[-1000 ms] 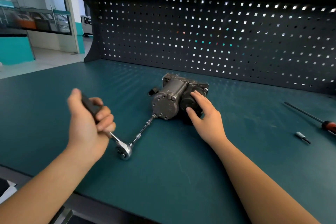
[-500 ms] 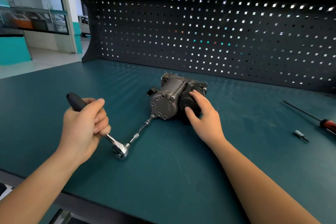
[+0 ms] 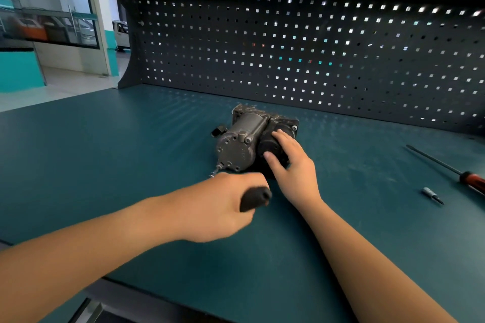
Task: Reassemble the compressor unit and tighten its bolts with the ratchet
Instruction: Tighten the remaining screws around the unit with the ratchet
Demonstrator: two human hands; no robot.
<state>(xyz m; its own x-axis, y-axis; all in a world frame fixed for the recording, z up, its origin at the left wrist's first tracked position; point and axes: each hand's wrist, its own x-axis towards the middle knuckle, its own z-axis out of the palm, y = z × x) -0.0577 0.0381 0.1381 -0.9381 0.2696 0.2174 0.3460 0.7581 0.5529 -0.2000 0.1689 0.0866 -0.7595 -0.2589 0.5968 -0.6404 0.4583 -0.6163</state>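
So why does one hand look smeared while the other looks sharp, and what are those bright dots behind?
Head view: the left hand gripping the ratchet handle is blurred, probably by motion; the right hand on the compressor is crisp. Head view: the dots seem to be light through the pegboard holes, brightest top right.

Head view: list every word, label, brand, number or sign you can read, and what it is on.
No text can be read.
On the compressor unit: faint raised marks on the round end cap, too blurred to read.
On the screwdriver, loose bit and pegboard: no markings show.
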